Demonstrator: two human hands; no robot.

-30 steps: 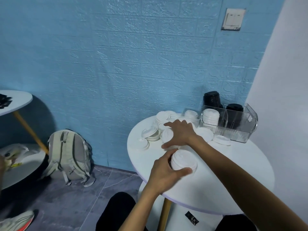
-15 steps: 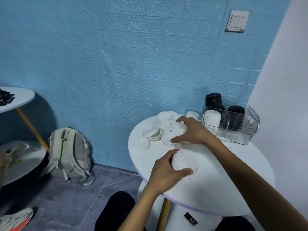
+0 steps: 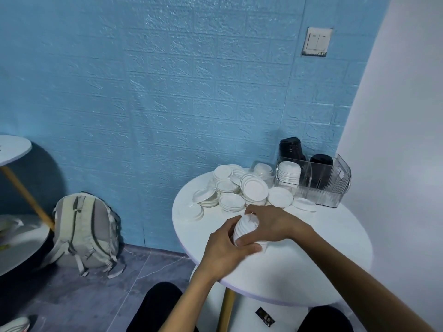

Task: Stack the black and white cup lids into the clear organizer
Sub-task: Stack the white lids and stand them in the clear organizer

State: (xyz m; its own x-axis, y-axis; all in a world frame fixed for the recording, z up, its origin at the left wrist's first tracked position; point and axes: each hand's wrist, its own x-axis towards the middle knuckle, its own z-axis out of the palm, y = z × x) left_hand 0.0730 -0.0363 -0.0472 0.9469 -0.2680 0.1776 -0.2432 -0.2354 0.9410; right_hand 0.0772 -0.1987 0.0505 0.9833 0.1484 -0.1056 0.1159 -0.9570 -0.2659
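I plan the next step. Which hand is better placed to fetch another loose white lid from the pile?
Probably the right hand: its fingers only touch the top of the held stack, and it lies nearer the loose lids. The left hand grips that stack.

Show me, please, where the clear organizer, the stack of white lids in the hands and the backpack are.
clear organizer point(image 3: 335, 188), head view, ribbed front wall.
stack of white lids point(image 3: 247, 226), head view, its ridged side.
backpack point(image 3: 84, 226), head view, its back panel.
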